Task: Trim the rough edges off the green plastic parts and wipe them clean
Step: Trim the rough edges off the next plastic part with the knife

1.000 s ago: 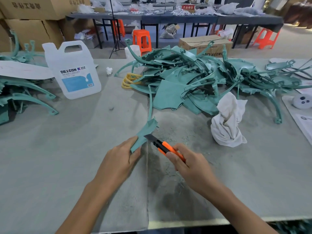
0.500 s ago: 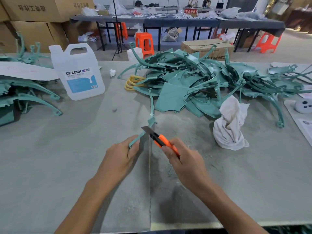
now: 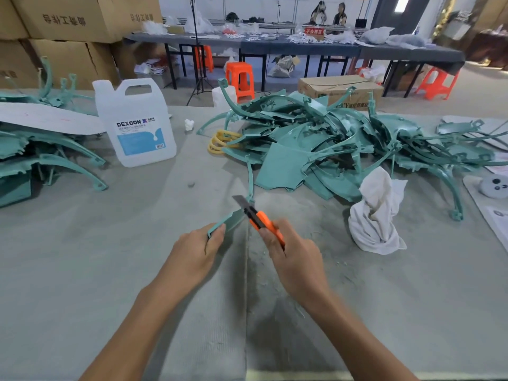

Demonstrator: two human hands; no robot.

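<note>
Trimming step: left hand (image 3: 196,250) pinches green part (image 3: 233,217), right hand (image 3: 295,259) grips orange knife (image 3: 257,215), blade at its edge; cloth (image 3: 376,215) wipe likely follows.

Cardboard boxes (image 3: 68,23), orange stool (image 3: 239,75) and dark tables (image 3: 302,46) behind.

Both bare forearms reach forward, converging. The left hand (image 3: 196,251) pinches the near end of a thin curved green plastic part (image 3: 232,220). Just right of that part, the right hand (image 3: 295,261) curls round an orange-handled utility knife (image 3: 261,219).
</note>
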